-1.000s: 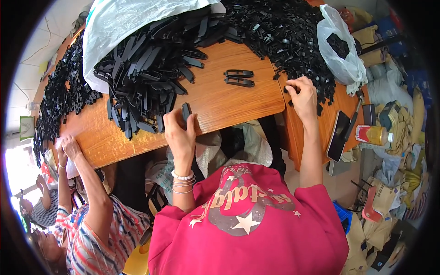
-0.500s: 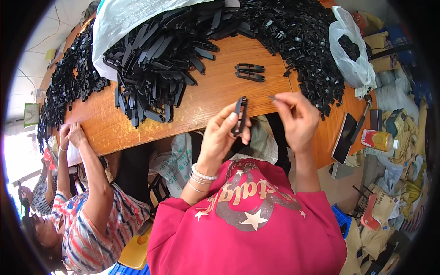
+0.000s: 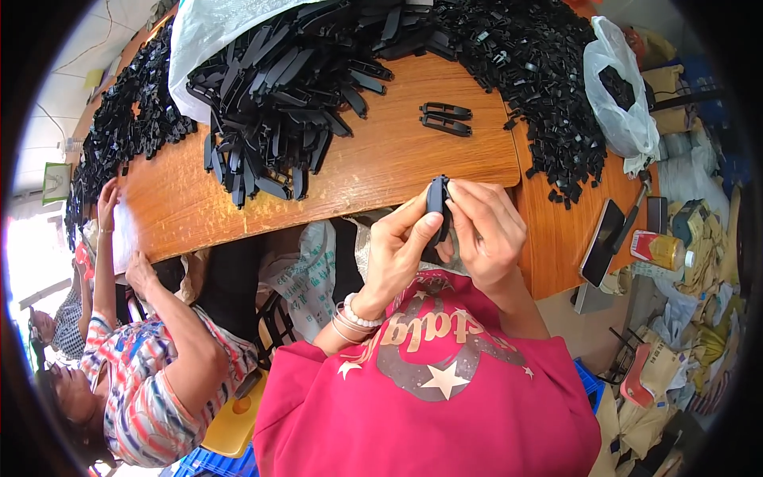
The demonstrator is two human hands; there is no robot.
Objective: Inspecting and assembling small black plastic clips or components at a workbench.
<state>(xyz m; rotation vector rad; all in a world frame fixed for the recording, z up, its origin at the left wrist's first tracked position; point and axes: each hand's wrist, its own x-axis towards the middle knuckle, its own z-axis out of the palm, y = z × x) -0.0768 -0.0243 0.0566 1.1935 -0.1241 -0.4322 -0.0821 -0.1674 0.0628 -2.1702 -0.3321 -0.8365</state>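
Both hands have come together since half a second ago, when the right one hung apart over the worktop [image 3: 318, 181] with a small dark bit in its fingertips. Now the left hand [image 3: 399, 241] has its thumb and fingers closed around a long black piece [image 3: 435, 203], holding it nearly upright just at the near edge, short of the right corner. Against the piece's right side sits the right hand [image 3: 493, 234], fingers bent and thumb drawn close to them — whether they pinch anything small, I can't tell from where I stand.

Two black frames [image 3: 445, 118] lie side by side towards the worktop's right edge. Left of them, a heap of long black parts [image 3: 270, 95] spills from a white sack [image 3: 208, 40] towards the near edge. Small black parts [image 3: 552, 103] are piled across the right side, beside a pale plastic bag [image 3: 620, 119]. Over at the left corner, a co-worker's hands [image 3: 141, 272] have moved apart.
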